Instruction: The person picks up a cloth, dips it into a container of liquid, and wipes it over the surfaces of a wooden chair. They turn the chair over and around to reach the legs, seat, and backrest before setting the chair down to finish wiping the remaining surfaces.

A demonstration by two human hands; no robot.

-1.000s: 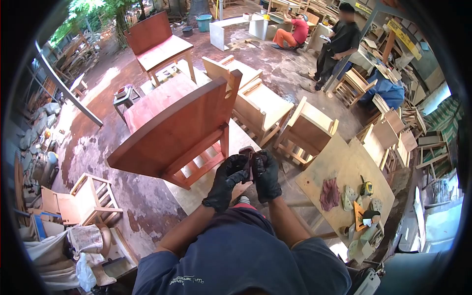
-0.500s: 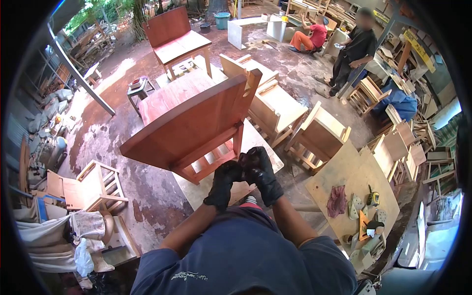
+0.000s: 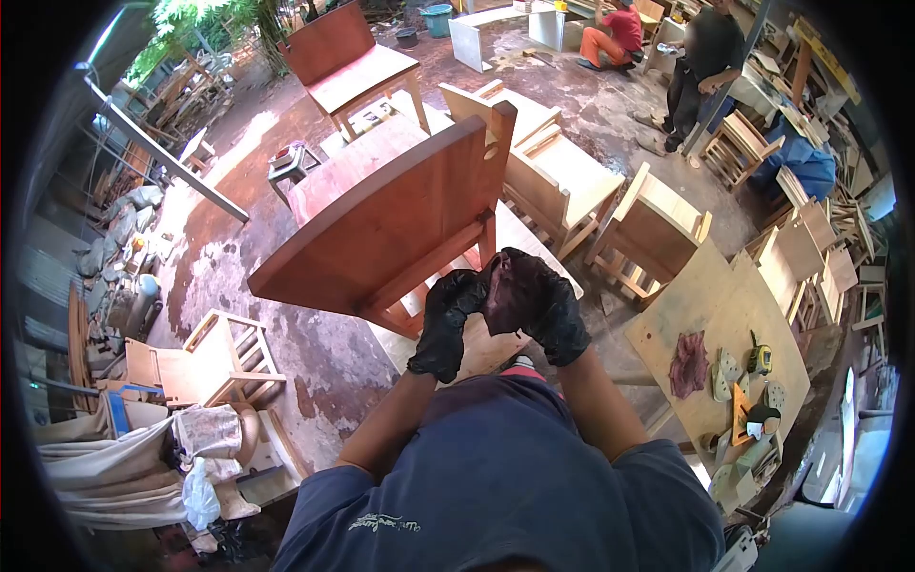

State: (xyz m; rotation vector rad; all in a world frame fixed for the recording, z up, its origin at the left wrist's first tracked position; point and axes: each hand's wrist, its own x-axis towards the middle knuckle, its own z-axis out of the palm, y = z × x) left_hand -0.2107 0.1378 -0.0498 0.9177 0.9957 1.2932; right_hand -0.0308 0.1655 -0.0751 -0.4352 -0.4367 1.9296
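Both my hands wear black gloves and are in front of my chest. A dark reddish-brown rag [image 3: 510, 289] is spread between them. My left hand [image 3: 446, 322] pinches its left edge, and my right hand [image 3: 557, 316] is closed on its right side. Just beyond the hands stands a reddish-brown stained wooden chair [image 3: 381, 224], its broad curved backrest tilted across the view. Its lower rails come close to my left glove. The chair rests on a pale board [image 3: 396, 348], partly hidden by my arms.
Unstained wooden chairs [image 3: 577, 186] stand beyond on the right. A plywood table [image 3: 667, 315] at right holds another rag [image 3: 688, 364] and a tape measure [image 3: 760, 358]. Behind are another stained chair [image 3: 357, 71] and two people, one standing [image 3: 710, 57], one seated [image 3: 620, 36].
The rag, bunched between my hands before, is now opened out and raised a little. My hands have moved apart. The whole view has shifted slightly.
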